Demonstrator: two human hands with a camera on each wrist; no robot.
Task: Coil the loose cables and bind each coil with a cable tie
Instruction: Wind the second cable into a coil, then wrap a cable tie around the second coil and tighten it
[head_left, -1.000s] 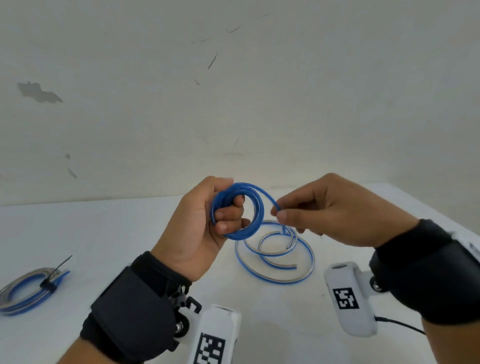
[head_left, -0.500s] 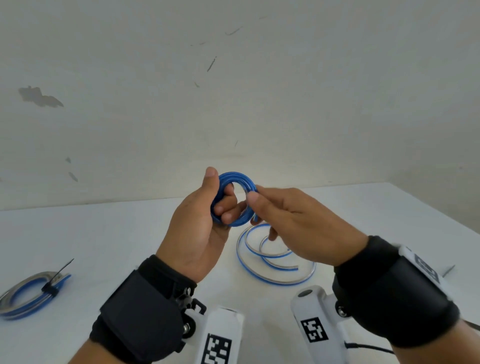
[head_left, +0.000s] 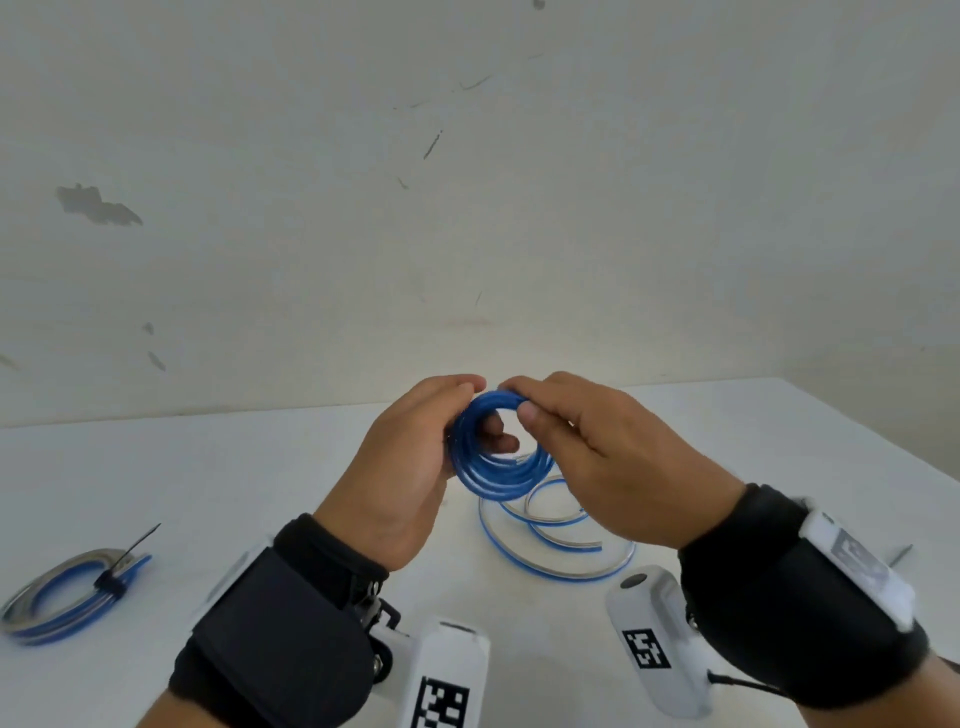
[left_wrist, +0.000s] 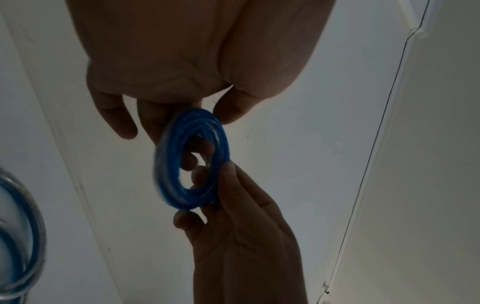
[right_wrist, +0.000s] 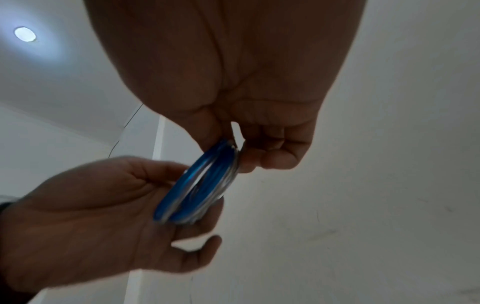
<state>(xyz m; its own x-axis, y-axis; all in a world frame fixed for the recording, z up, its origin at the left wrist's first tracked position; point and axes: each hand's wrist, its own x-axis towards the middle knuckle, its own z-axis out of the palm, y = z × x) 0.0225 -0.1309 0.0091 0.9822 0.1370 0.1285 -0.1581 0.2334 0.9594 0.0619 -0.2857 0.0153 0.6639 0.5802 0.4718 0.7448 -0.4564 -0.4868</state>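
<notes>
A small blue cable coil (head_left: 493, 452) is held in the air above the white table (head_left: 260, 493), between both hands. My left hand (head_left: 410, 457) grips its left side, fingers curled through the ring. My right hand (head_left: 597, 457) pinches the top right of the coil with thumb and forefinger. From the coil the loose rest of the blue and silver cable (head_left: 556, 545) runs down and lies in wide loops on the table. The left wrist view shows the coil (left_wrist: 192, 162) between both hands; the right wrist view shows the coil (right_wrist: 200, 185) edge-on.
A finished blue and silver coil (head_left: 67, 592) bound with a black cable tie (head_left: 111, 579) lies at the table's left edge. A thin dark cable tie (head_left: 901, 555) lies at the right, behind my right wrist. The wall stands close behind the table.
My right hand has swung back up to the coil, laying another turn on it; the coil has grown thicker and the loose cable on the table has shortened. My left hand kept its grip.
</notes>
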